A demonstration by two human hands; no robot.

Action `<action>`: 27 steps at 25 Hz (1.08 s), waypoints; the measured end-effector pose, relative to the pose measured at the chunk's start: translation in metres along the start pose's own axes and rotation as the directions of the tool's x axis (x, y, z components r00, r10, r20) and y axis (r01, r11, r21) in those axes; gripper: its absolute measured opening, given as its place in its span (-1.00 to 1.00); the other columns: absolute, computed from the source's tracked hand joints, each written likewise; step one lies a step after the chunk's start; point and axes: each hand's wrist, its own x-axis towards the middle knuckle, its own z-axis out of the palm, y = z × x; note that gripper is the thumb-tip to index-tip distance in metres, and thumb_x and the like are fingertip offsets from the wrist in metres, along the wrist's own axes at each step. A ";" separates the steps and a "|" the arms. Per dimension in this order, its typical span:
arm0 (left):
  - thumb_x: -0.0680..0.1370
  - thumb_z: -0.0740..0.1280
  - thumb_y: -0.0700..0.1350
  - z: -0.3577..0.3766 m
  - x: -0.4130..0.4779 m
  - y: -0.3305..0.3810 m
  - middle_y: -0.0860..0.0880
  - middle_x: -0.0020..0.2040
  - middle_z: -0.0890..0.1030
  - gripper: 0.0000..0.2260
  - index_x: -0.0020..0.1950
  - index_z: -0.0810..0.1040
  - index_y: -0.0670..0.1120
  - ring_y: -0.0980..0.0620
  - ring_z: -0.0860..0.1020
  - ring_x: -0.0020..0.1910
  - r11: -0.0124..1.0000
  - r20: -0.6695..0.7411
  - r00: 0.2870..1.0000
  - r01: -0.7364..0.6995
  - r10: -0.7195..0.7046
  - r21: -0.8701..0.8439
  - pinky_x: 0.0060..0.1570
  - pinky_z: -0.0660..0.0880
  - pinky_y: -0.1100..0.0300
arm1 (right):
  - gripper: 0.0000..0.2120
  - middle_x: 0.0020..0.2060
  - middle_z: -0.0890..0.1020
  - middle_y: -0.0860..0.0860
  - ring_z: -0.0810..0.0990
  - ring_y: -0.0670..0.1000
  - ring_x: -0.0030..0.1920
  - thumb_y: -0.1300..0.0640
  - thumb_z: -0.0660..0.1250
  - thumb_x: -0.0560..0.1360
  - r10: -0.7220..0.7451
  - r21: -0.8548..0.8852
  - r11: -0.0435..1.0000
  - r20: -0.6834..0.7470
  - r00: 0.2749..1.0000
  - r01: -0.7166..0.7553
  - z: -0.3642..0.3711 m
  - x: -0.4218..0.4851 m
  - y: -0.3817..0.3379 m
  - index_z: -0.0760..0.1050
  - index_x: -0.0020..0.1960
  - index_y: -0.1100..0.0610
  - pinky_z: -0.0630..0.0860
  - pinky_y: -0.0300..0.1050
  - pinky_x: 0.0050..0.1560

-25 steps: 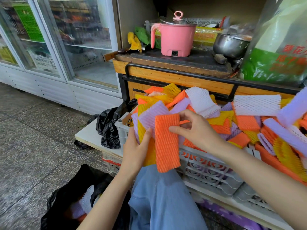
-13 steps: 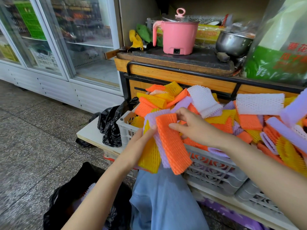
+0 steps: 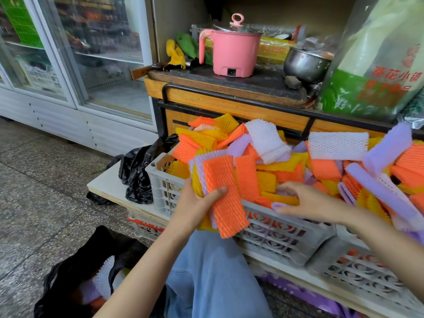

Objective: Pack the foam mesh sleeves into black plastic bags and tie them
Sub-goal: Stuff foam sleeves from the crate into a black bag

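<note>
The left hand (image 3: 197,203) grips a stack of foam mesh sleeves (image 3: 226,196), orange on top, over the rim of the grey crate (image 3: 275,237), the right hand (image 3: 307,200) arches half-curled on the loose pile (image 3: 286,166) inside, its hold unclear, the black bag (image 3: 91,260) gapes on the floor, and a green-and-white sack (image 3: 376,72) bears red Chinese print, partly 花小.

Left hand (image 3: 195,203) grips stacked foam sleeves (image 3: 226,196); right hand (image 3: 307,200) touches a purple sleeve (image 3: 278,204).
</note>
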 end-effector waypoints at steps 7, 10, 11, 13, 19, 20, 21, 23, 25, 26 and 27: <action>0.31 0.51 -0.01 0.002 0.001 -0.005 -0.02 0.06 0.63 -0.52 0.17 0.46 -0.02 0.06 0.63 0.00 1.000 -0.006 1.000 -0.015 0.015 -0.023 -0.01 0.55 0.12 | -0.79 -0.10 0.65 0.02 0.57 -0.03 -0.10 -0.03 0.30 0.52 -0.011 -0.155 0.987 -0.280 0.960 -0.034 -0.003 -0.011 0.022 0.56 0.01 0.09 0.45 -0.07 -0.11; 0.21 0.53 0.14 -0.009 0.003 -0.013 -0.08 0.12 0.60 -0.29 0.25 0.40 -0.09 -0.02 0.61 0.05 1.000 -0.090 0.996 0.017 -0.015 0.023 0.07 0.55 -0.03 | -0.89 -0.16 0.62 0.01 0.56 0.05 -0.15 -0.02 0.26 0.54 -0.107 -0.092 0.993 -0.482 0.870 0.071 -0.015 -0.016 -0.021 0.45 -0.03 0.02 0.46 0.01 -0.17; 0.16 0.52 0.19 -0.014 0.003 -0.015 -0.10 0.14 0.59 -0.21 0.27 0.38 -0.11 -0.04 0.61 0.06 0.999 -0.108 0.994 0.034 -0.031 0.029 0.09 0.55 -0.08 | -0.89 -0.16 0.62 0.03 0.57 0.07 -0.17 -0.02 0.25 0.54 -0.151 -0.062 0.988 -0.509 0.847 0.138 -0.016 -0.018 -0.039 0.42 -0.02 0.02 0.48 0.05 -0.18; 0.19 0.53 0.17 -0.025 0.001 -0.023 -0.15 0.14 0.59 -0.22 0.28 0.38 -0.16 -0.07 0.61 0.06 0.998 -0.127 0.990 0.062 -0.061 0.001 0.06 0.57 -0.05 | -0.84 -0.15 0.62 0.07 0.58 0.11 -0.17 0.01 0.24 0.56 -0.243 -0.042 0.962 -0.577 0.780 0.269 -0.008 -0.020 -0.076 0.41 0.02 0.10 0.49 0.10 -0.20; 0.48 0.41 -0.03 -0.058 -0.020 -0.041 -0.13 0.04 0.61 -0.61 0.20 0.41 -0.18 -0.06 0.62 -0.05 0.979 -0.225 0.972 0.027 -0.074 -0.202 -0.26 0.56 0.24 | -0.76 0.26 0.49 0.07 0.46 0.00 0.19 0.04 0.15 0.57 -0.438 0.095 0.841 -0.460 0.773 0.533 0.090 0.009 -0.157 0.39 0.09 0.21 0.36 -0.18 0.10; 0.52 0.35 -0.01 -0.065 -0.025 -0.044 -0.10 -0.08 0.58 -0.69 0.13 0.40 -0.16 -0.04 0.59 -0.18 0.972 -0.269 0.956 0.051 -0.114 -0.229 -0.35 0.52 0.24 | -0.81 0.33 0.42 0.06 0.41 -0.01 0.28 0.10 0.18 0.58 -0.436 0.161 0.837 -0.378 0.816 0.522 0.108 0.016 -0.165 0.35 0.11 0.21 0.31 -0.23 0.17; 0.56 0.28 0.02 -0.075 -0.031 -0.047 -0.07 -0.19 0.53 -0.75 0.06 0.38 -0.14 -0.01 0.54 -0.29 0.965 -0.317 0.936 0.070 -0.151 -0.254 -0.41 0.47 0.25 | -0.82 0.38 0.36 0.03 0.36 -0.03 0.34 0.14 0.20 0.59 -0.427 0.228 0.837 -0.294 0.855 0.497 0.126 0.024 -0.173 0.31 0.13 0.21 0.27 -0.28 0.22; 0.61 0.16 0.03 -0.093 -0.041 -0.057 -0.12 -0.20 0.50 -0.74 0.04 0.38 -0.18 0.02 0.51 -0.26 0.950 -0.386 0.903 0.069 -0.189 -0.303 -0.30 0.44 0.20 | -0.70 0.40 0.30 -0.02 0.32 -0.07 0.37 0.10 0.26 0.56 -0.404 0.307 0.833 -0.232 0.885 0.460 0.151 0.035 -0.186 0.26 0.19 0.19 0.22 -0.36 0.21; 0.63 0.10 0.02 -0.114 -0.048 -0.071 -0.27 -0.05 0.51 -0.66 0.12 0.40 -0.26 -0.06 0.51 -0.11 0.957 -0.460 0.866 0.068 -0.197 -0.282 -0.13 0.45 0.11 | -0.53 0.33 0.36 -0.02 0.40 -0.05 0.30 0.02 0.33 0.51 -0.393 0.340 0.829 -0.211 0.895 0.444 0.170 0.045 -0.202 0.22 0.27 0.18 0.30 -0.32 0.17; 0.63 0.10 0.03 -0.127 -0.051 -0.078 -0.28 -0.02 0.50 -0.67 0.08 0.40 -0.25 -0.09 0.49 -0.11 0.965 -0.513 0.838 0.060 -0.188 -0.255 -0.12 0.45 0.09 | -0.46 0.28 0.39 -0.03 0.43 -0.04 0.24 -0.02 0.37 0.48 -0.389 0.355 0.828 -0.196 0.900 0.435 0.180 0.050 -0.212 0.19 0.30 0.15 0.36 -0.25 0.14; 0.61 0.12 0.08 -0.138 -0.052 -0.081 -0.28 0.00 0.50 -0.68 0.01 0.40 -0.19 -0.12 0.49 -0.11 0.976 -0.563 0.810 0.049 -0.164 -0.214 -0.10 0.47 0.07 | -0.39 0.24 0.40 -0.05 0.44 -0.05 0.20 -0.06 0.40 0.44 -0.382 0.373 0.826 -0.180 0.906 0.422 0.189 0.054 -0.221 0.17 0.33 0.12 0.38 -0.21 0.10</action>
